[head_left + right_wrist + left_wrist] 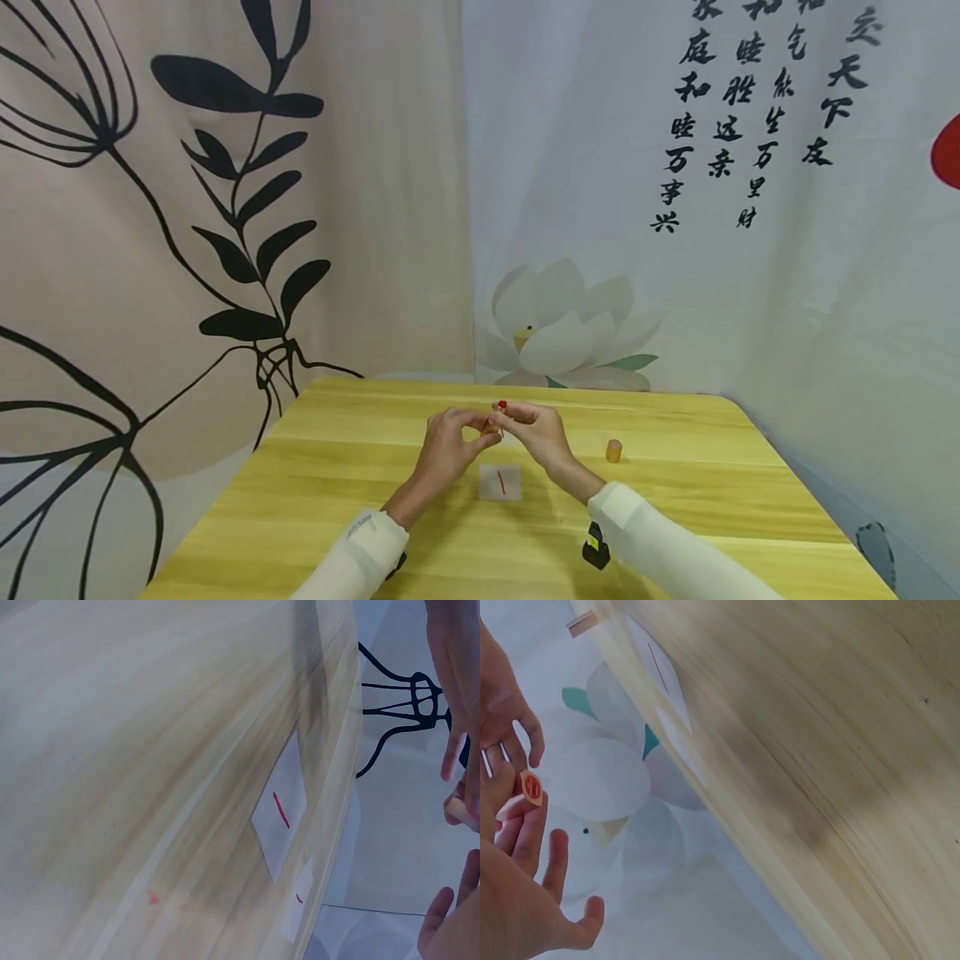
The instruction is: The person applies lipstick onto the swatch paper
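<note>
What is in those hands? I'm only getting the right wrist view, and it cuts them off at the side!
Observer: The left wrist view shows a small block with a red end at the fingers.
Operator: Cool! Are both hands by it?
Observer: Yes, the head view shows the left hand and the right hand coming together at it.
Operator: Is there something else on the table that I can't see?
Observer: Yes, in the head view an orange-brown cylinder is on the table, off to the right of the right hand and apart from it.
</note>
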The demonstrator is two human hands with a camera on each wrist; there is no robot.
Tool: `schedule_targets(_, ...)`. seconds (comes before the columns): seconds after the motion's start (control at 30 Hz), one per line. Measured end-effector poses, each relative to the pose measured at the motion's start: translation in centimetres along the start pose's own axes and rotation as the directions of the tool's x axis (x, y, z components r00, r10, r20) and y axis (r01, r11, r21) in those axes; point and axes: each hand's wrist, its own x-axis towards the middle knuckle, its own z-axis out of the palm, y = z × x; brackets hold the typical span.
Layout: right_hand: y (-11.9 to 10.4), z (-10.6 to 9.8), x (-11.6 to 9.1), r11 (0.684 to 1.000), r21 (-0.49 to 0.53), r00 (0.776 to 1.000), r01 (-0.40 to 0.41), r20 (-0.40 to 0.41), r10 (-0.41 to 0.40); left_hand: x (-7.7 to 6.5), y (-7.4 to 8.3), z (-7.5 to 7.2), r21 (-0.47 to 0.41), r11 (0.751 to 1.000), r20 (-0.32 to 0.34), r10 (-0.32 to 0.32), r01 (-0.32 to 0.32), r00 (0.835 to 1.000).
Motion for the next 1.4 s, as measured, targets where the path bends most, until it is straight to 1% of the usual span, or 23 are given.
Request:
schedule_targets(0.13,0.1,-0.1,-0.2,1.0,-0.006,0.999,-0.003,0.037,0.004,-0.4,-0.3,0.0,-0.018,1.0,0.02,-0.01,0.011,1.0)
schedule_targets(0.23,0.1,-0.2,-0.4,0.999,-0.028,0.997,0.023,0.073,-0.021,-0.7,-0.4,-0.2,-0.04,0.999,0.039,-0.011,0.012,0.999)
schedule_targets(0.33,0.1,-0.4,-0.5,0.997,-0.05,0.992,0.055,0.114,-0.049,-0.9,-0.5,-0.3,-0.065,0.998,0.067,0.004,0.001,0.998)
schedule_targets(0.43,0.4,-0.6,-0.5,0.994,-0.066,0.986,0.093,0.142,-0.082,-1.0,-0.6,-0.4,-0.079,0.996,0.106,0.04,-0.031,0.994)
schedule_targets(0.5,0.6,-0.8,-0.5,0.991,-0.069,0.984,0.11,0.147,-0.099,-1.1,-0.7,-0.4,-0.088,0.995,0.143,0.049,-0.037,0.989)
schedule_targets(0.57,0.8,-0.8,-0.6,0.989,-0.079,0.984,0.125,0.134,-0.113,-1.0,-0.8,-0.4,-0.088,0.995,0.176,0.051,-0.035,0.983)
schedule_targets(0.63,0.9,-0.8,-0.6,0.988,-0.089,0.987,0.127,0.106,-0.118,-1.0,-0.7,-0.3,-0.085,0.996,0.195,0.025,-0.009,0.98)
schedule_targets(0.7,1.0,-0.8,-0.6,0.986,-0.11,0.991,0.123,0.07,-0.116,-0.9,-0.6,-0.2,-0.071,0.997,0.186,0.0,0.014,0.982)
schedule_targets(0.8,0.8,-0.7,-0.5,0.983,-0.141,0.993,0.121,0.023,-0.119,-0.7,-0.4,0.0,-0.053,0.998,0.138,-0.031,0.039,0.99)
schedule_targets(0.9,0.5,-0.7,-0.4,0.979,-0.16,0.992,0.126,0.003,-0.127,-0.3,-0.1,0.0,-0.04,0.999,0.087,-0.032,0.036,0.996)
schedule_targets(0.97,0.4,-0.7,-0.4,0.978,-0.16,0.991,0.135,0.0,-0.136,-0.1,0.0,0.0,-0.036,0.999,0.072,-0.029,0.032,0.997)
schedule_targets(1.17,0.1,-0.9,-0.3,0.979,-0.141,0.989,0.146,0.037,-0.142,0.1,0.0,-0.1,-0.041,0.999,0.08,-0.018,0.021,0.997)
schedule_targets(1.4,0.3,-1.5,-0.2,0.982,-0.117,0.983,0.151,0.119,-0.137,0.0,-0.2,0.0,-0.033,0.999,0.11,0.041,-0.037,0.993)
